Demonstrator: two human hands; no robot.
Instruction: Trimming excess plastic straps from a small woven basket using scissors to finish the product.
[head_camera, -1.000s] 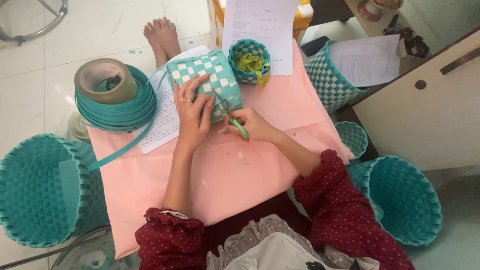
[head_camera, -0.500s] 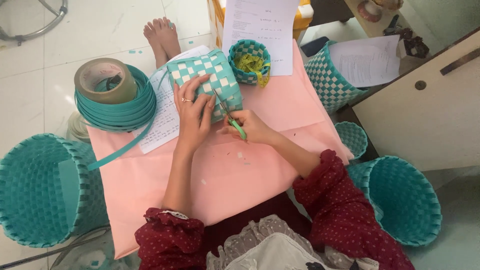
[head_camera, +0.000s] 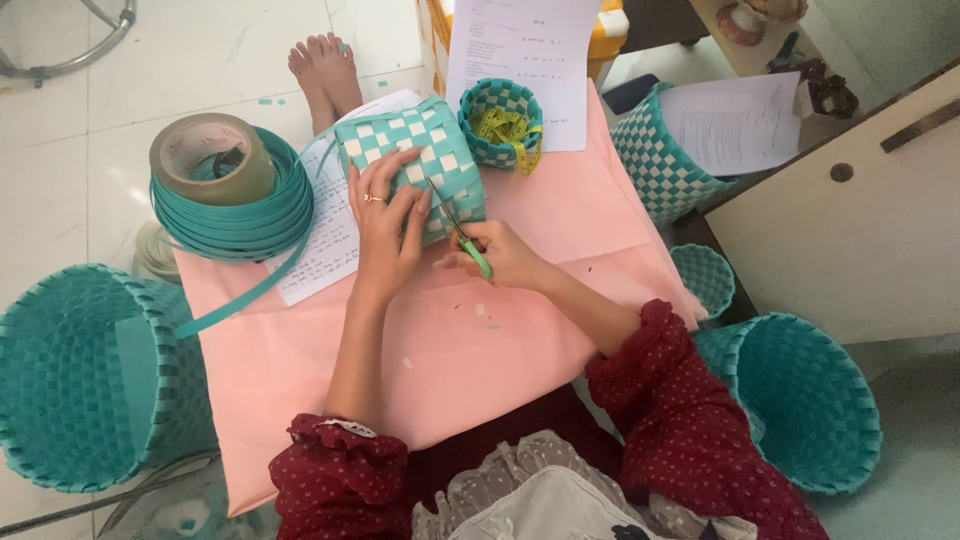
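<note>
- Low table draped in a pink cloth (head_camera: 520, 340), on a pale tiled floor (head_camera: 60, 150).
- Resting on the cloth: teal-and-white checked woven basket (head_camera: 415, 150), small round teal woven cup (head_camera: 500, 120), flat coil of teal plastic strapping (head_camera: 235, 215), handwritten paper sheet (head_camera: 325, 240), printed white sheet (head_camera: 520, 60).
- Standing on the floor: large teal woven baskets left (head_camera: 80, 380) and right (head_camera: 800, 400).

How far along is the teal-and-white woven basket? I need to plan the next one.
Its checked walls look woven. The left hand steadies the small basket on the pink table while the right hand works green-handled scissors at its edge. Loose strip ends seemingly remain for trimming.
</note>
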